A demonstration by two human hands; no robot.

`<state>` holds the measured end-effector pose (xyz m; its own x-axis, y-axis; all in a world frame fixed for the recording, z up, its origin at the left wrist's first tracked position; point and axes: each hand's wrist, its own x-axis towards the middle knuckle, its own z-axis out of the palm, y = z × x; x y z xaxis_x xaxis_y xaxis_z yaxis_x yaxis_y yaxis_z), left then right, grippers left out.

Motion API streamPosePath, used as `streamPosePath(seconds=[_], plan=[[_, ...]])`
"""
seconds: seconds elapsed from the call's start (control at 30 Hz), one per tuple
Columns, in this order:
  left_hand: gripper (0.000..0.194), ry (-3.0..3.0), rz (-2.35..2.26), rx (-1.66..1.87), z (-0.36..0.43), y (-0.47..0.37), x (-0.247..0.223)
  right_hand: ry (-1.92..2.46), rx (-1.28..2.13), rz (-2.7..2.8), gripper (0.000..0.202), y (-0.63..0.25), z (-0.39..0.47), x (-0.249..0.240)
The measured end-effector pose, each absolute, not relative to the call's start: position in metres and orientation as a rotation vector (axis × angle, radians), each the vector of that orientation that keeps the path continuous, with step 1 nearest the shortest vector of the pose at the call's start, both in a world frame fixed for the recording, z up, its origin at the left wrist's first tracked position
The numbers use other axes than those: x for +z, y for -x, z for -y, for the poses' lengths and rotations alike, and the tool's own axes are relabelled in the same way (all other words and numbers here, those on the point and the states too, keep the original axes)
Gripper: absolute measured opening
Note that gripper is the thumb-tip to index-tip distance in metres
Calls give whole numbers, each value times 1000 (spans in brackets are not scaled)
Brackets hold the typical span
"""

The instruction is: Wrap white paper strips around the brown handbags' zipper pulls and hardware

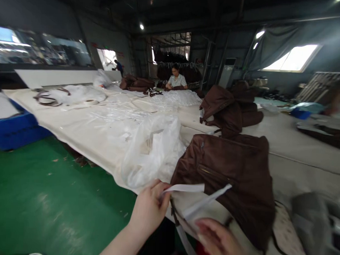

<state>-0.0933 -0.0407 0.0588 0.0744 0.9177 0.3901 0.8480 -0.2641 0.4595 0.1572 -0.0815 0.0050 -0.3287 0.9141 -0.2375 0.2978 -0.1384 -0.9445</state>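
Note:
A brown bag (232,167) with a zipper lies on the white-covered table in front of me. At its lower left edge my left hand (152,203) pinches the end of a white strip (187,187). My right hand (220,239) is blurred by motion, below the bag's near edge, and whether it holds anything is unclear. Between the hands a second pale strip (206,202) slants up toward the bag. A dark strap with a pale band hangs down between my hands. Crumpled clear plastic (155,153) lies just beyond my left hand.
More brown bags (229,109) are piled behind the near one. A person (177,80) in a striped top sits at the table's far side. Blue bins (22,128) stand at left beside the green floor. At right lies a blurred grey object (311,221).

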Motion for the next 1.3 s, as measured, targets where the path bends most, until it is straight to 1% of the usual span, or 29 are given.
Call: streamPosePath(seconds=[0.07,0.13,0.17,0.23,0.27,0.37,0.47,0.53,0.6,0.63,0.7,0.8,0.87,0.93,1.07,1.2,1.3], plan=[[20,-2338,-1823,850,50,58,40,1156,1619,1525,73,-141,86,2],[21,-2480,-1807,721,58,35,20,1099,1636,1371,81,-133,88,-3],[24,-2552,-1754,652,61,27,12,1111,1603,1287,80,-132,88,-4],[31,-2650,-1562,576,67,18,3,1185,1496,1140,73,-136,87,-4],[32,-2652,-1442,579,70,15,3,1223,1451,1085,67,-140,86,-3],[26,-2363,-1126,701,71,11,18,1287,1396,941,49,-152,85,-2],[25,-1936,-1050,807,57,6,37,1237,1441,938,43,-155,87,-5],[22,-1822,-1045,818,44,1,40,1222,1468,1085,43,-154,90,-6],[26,-1724,-984,782,33,-5,36,1288,1420,1319,45,-155,93,-3],[30,-1650,-943,762,29,-6,33,1375,1328,1447,44,-159,94,-1],[34,-1542,-905,745,25,-8,26,1665,1002,1673,40,-170,94,3],[31,-1648,-917,731,23,-6,21,2175,457,1820,34,-189,88,6],[29,-1778,-898,693,25,-6,21,2380,323,1835,35,-195,81,3],[28,-1881,-864,645,27,-7,20,2433,360,1836,31,-194,74,-1],[26,-2022,-835,543,32,-7,19,2338,592,1777,17,-189,66,-10],[21,-2157,-853,495,23,-9,14,2198,817,1730,14,-199,67,-12],[20,-2345,-991,404,3,-31,8,2198,812,1738,14,-205,73,-8]])
